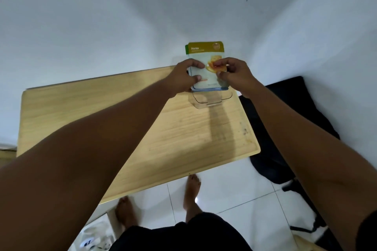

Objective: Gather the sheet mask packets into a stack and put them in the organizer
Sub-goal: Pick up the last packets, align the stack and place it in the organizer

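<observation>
A stack of sheet mask packets (206, 53) stands upright at the far right of the wooden table (102, 112); the front packet is olive and pale, marked "Honey". Behind it a green edge and below it a blue edge of other packets show. My left hand (183, 78) grips the stack's left side, and my right hand (234, 75) pinches its right side. The stack's lower edge sits just above or in the top of a clear plastic organizer (206, 101); I cannot tell which.
White walls close in behind and to the right of the table. A black chair (295, 108) stands against the table's right edge. My bare feet are on white floor tiles (234, 193) below the near table edge.
</observation>
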Motion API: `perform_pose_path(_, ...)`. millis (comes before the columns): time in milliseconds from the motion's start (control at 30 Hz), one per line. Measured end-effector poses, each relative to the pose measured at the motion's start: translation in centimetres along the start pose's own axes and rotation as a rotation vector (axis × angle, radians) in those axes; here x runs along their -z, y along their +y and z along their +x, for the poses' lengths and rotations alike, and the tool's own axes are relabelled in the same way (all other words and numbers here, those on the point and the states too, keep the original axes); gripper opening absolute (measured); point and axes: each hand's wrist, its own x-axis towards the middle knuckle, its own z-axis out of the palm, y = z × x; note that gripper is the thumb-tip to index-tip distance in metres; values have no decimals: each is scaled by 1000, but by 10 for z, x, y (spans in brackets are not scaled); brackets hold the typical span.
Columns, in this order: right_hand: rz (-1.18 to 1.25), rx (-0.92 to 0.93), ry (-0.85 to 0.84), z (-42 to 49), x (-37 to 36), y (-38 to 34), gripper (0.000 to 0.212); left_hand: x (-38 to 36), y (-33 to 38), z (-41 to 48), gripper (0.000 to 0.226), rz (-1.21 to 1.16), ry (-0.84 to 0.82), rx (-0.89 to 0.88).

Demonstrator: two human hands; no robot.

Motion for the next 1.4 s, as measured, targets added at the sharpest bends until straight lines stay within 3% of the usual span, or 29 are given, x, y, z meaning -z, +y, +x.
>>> perform_pose_path(100, -143, -122, -116, 17, 4, 17, 36, -22, -9, 16, 35, -8, -17, 229)
perform_pose_path(200, -213, -145, -164, 32, 4, 30, 47, -40, -13, 28, 40, 39, 22, 307)
perform_pose_path(333, -317, -109, -205, 43, -2, 41, 51, -52, -21, 44, 46, 178, 104, 315)
perform_pose_path(600, -389, -64, -195, 67, 4, 67, 46, -60, -36, 77, 68, 407, 56, 300)
perform_pose_path(767, -485, -46, -207, 80, -3, 78, 40, -64, -38, 80, 72, 871, -43, 242)
perform_pose_path(900, -354, -152, -185, 83, -10, 84, 21, -77, -52, 82, 82, 1093, -43, 202)
perform_pose_path(1000, 51, -396, -47, 80, -14, 81, 7, -89, -55, 76, 90, 1102, -21, 297)
perform_pose_path(1133, 267, -519, -14, 81, -19, 92, 4, -90, -54, 72, 73, 1387, 73, 172)
perform_pose_path(1233, -28, -372, -53, 81, -21, 94, 5, -76, -57, 77, 79, 1417, 16, 104)
perform_pose_path(1333, -767, 26, -181, 75, -14, 89, 28, -64, -63, 76, 97, 1270, -50, 82)
perform_pose_path(1400, -978, 147, -165, 69, -9, 85, 46, -57, -68, 77, 101, 1203, -69, 54)
